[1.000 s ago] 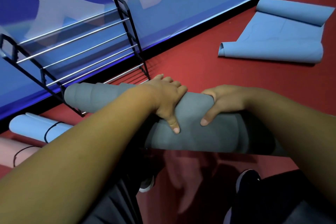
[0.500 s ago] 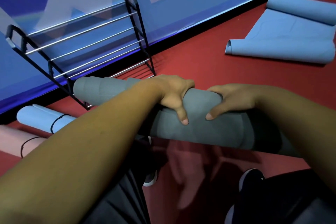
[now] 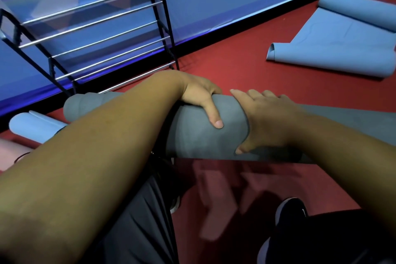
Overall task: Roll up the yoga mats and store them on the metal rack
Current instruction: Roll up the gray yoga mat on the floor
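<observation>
The grey yoga mat is looking rolled up into a fat tube, and the person is holding it up off the red floor, right in front of the metal rack. Its left end is sitting down by the lowest bars; I cannot tell if it is touching them. I think the step now is putting the roll onto the rack. To do that well, the person should be squeezing the roll tight so it is not springing open, holding it flat and level, lining it up with the long shiny bars, and letting go only when it is lying across them. The left hand is gripping the middle of the roll, with its fingers going over the far side and its thumb pressing on the near side. The right hand is just beside it, fingers spread wide over the top and thumb hooking round below, so it is holding the roll too. A blue mat is lying half rolled on the floor, well apart, and it is waiting for its turn. A rolled light blue mat is lying on the floor near the rack.
</observation>
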A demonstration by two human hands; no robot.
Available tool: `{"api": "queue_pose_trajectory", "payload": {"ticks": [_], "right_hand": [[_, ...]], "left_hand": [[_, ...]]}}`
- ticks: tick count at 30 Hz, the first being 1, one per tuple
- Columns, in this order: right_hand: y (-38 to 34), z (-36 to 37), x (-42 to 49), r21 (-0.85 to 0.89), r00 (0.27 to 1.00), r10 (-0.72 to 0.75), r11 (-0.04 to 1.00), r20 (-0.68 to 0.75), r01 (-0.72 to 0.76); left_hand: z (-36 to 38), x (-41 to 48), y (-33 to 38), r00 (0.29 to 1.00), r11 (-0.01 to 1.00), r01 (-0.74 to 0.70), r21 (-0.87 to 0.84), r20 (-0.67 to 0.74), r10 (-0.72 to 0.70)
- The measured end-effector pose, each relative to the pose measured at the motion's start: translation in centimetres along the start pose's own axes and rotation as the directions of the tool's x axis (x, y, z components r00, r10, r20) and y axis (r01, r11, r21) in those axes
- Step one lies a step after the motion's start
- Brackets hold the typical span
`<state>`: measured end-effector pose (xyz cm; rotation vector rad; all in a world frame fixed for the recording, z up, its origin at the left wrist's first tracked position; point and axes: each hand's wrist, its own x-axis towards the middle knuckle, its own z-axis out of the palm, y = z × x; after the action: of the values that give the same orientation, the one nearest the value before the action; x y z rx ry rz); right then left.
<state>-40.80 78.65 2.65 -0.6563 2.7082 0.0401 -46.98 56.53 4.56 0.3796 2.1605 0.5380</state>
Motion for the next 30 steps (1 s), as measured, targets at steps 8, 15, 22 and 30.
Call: {"api": "queue_pose_trajectory", "payload": {"ticks": [8,15,22,30], "right_hand": [[1.0,-0.3,1.6,0.256,0.994,-0.039,0.967,0.098,0.012],[3.1,-0.9,2.3,0.544,0.986,-0.075,0.839,0.152,-0.020],[3.4,-1.7,2.0,0.710,0.966,-0.109,0.698,0.235,-0.094],[2.6,-1.2,2.7,0.671,0.965,-0.109,0.737,0.237,-0.081]], "left_hand": [[0.7,-0.5,0.0,0.999,0.998,0.031,0.055,-0.021,-0.030],[2.2,-1.6,0.7,0.978,0.814,0.067,0.577,-0.200,0.061],[2.3,-3.0,1.0,0.948,0.761,0.115,0.639,-0.298,0.108],[2.1,-2.1,-0.1,0.955,0.881,0.050,0.471,-0.281,0.096]]}}
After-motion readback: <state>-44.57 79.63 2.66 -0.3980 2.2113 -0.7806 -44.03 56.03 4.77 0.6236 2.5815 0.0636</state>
